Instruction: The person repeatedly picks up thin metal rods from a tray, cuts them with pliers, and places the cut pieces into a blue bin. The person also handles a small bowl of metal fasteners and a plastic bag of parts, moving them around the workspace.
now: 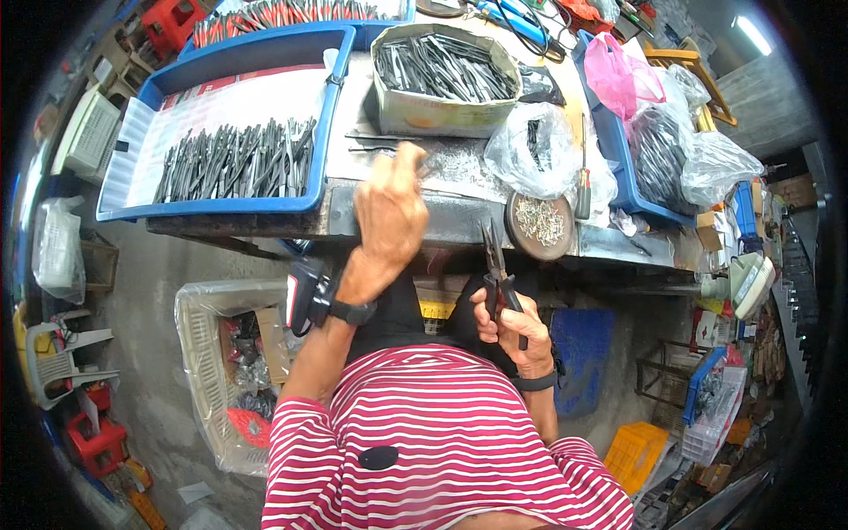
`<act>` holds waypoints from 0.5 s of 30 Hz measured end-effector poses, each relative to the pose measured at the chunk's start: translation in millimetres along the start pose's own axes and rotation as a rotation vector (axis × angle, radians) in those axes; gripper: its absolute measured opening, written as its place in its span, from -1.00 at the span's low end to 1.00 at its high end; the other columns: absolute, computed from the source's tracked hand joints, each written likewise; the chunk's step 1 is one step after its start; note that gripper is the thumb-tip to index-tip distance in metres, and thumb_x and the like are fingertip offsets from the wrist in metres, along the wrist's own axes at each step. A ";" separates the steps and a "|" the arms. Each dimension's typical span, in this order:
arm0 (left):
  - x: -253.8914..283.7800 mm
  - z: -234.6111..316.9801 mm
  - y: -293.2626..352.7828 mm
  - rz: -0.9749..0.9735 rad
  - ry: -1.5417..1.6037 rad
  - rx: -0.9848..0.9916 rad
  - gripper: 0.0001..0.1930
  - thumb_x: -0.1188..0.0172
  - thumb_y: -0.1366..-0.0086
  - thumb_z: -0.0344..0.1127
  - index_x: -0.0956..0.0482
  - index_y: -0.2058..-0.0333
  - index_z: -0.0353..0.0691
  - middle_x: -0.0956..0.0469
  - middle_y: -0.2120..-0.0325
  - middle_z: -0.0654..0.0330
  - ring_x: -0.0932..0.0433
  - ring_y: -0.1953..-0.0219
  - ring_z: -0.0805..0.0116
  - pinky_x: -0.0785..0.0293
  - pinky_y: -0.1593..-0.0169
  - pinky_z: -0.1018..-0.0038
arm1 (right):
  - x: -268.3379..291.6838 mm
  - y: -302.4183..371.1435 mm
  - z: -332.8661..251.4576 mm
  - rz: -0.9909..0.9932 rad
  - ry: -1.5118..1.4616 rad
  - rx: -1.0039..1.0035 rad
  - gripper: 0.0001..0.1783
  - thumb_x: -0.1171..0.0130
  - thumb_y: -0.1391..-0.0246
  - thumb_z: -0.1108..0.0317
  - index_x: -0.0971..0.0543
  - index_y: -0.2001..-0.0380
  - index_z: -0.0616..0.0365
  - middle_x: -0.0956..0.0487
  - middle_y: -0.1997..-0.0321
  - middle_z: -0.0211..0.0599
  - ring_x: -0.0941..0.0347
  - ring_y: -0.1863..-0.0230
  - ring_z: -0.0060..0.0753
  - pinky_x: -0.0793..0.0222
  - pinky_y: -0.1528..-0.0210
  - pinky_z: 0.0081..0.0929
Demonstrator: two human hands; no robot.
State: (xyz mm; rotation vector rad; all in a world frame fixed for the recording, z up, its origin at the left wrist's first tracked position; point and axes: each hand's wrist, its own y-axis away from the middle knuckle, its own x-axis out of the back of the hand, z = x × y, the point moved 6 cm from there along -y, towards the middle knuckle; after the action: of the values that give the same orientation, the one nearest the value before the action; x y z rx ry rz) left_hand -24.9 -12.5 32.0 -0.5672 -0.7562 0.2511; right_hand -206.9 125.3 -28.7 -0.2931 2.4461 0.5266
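Observation:
My right hand (521,334) is wrapped round the black handles of long-nose pliers (497,269), whose jaws point up toward the table edge. Over the table's front, my left hand (391,208) is closed, its fingers curled down and slightly blurred. Whatever it pinches is hidden or too small to name. Just beyond its fingertips, thin black metal strips (375,139) lie on the worktop. A paper-lined box (442,117) full of black strips stands behind that hand. Near the pliers' tips, a round dish (523,243) holds many small metal pins or rivets.
At left, a blue tray (212,212) holds rows of black metal pieces. A clear plastic bag (530,172) and a screwdriver (583,194) lie right of the box. Further right is a blue bin (618,159) with bagged parts. A plastic-lined basket (199,371) sits on the floor.

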 end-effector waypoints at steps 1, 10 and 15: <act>0.0 -8.2 -9.9 0.012 0.003 -0.032 -0.84 0.07 -0.18 -0.59 -0.42 0.28 -0.27 -0.50 0.56 0.07 -0.52 0.55 0.23 -0.35 0.54 0.34 | 0.4 -0.3 0.9 0.007 0.029 0.001 -0.43 -0.18 0.06 0.23 -0.35 0.06 0.44 -0.39 0.39 -0.30 -0.20 0.45 -0.58 -0.16 0.45 -0.59; -30.6 -57.3 -30.8 -0.258 -0.263 0.121 -0.77 -0.11 -0.15 -0.41 -0.41 0.21 -0.31 -0.48 0.35 -0.07 -0.52 0.34 -0.13 -0.44 0.30 0.08 | 0.5 -2.5 4.1 0.069 0.265 0.006 -0.44 -0.21 0.07 0.20 -0.38 0.08 0.42 -0.40 0.44 -0.33 -0.24 0.49 -0.60 -0.17 0.48 -0.62; -35.2 -61.8 -32.0 -0.285 -0.262 0.087 -0.73 -0.18 -0.02 -0.48 -0.50 0.23 -0.26 -0.46 0.33 -0.01 -0.53 0.33 -0.11 -0.46 0.27 0.10 | 0.7 -4.7 3.0 0.068 0.309 0.020 -0.44 -0.21 0.08 0.19 -0.39 0.09 0.42 -0.41 0.44 -0.33 -0.26 0.49 -0.60 -0.17 0.49 -0.63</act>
State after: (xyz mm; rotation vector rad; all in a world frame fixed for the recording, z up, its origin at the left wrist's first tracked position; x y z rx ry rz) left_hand -5.6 -77.6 -6.3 -0.3416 -1.0635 0.0939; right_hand -204.3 122.3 -32.7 -0.3020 2.7676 0.5172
